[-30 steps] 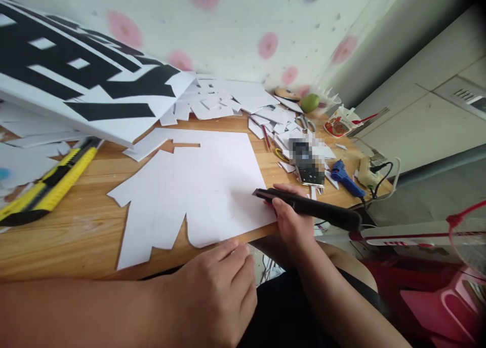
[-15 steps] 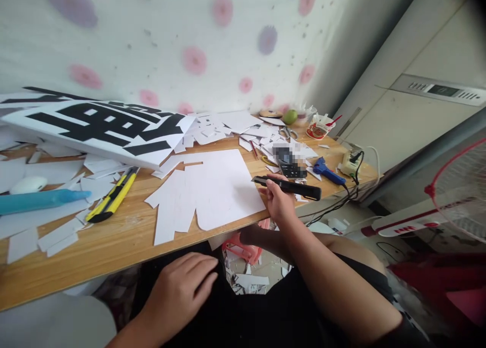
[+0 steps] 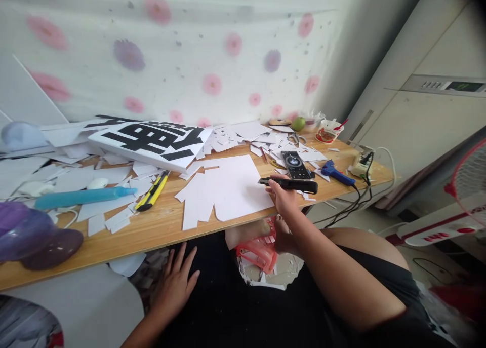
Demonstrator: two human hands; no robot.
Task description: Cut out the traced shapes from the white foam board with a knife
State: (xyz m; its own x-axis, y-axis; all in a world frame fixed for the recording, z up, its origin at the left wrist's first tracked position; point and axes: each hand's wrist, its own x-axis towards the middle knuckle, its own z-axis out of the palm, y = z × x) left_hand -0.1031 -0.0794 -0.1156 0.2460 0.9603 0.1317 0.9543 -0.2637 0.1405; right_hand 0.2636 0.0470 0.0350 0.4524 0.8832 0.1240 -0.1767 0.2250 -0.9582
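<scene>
My right hand (image 3: 284,198) grips a black utility knife (image 3: 292,185) at the right edge of a large cut white sheet (image 3: 228,188) that lies on the wooden table (image 3: 152,229). The knife's tip points left over the sheet's corner. My left hand (image 3: 175,283) rests flat with fingers spread on my black-clad thigh below the table's front edge, holding nothing.
A board with black characters (image 3: 152,141) lies at the back left. A yellow knife (image 3: 152,192), a blue tube (image 3: 81,197), a phone (image 3: 295,164), a blue glue gun (image 3: 336,172), a power strip (image 3: 360,163) and several paper scraps lie around. A purple cap (image 3: 34,236) sits at the left edge. A fan (image 3: 467,186) stands right.
My left hand has dropped from the table's front edge to my thigh and spread open. The view has pulled back from the table. My right hand keeps the black knife.
</scene>
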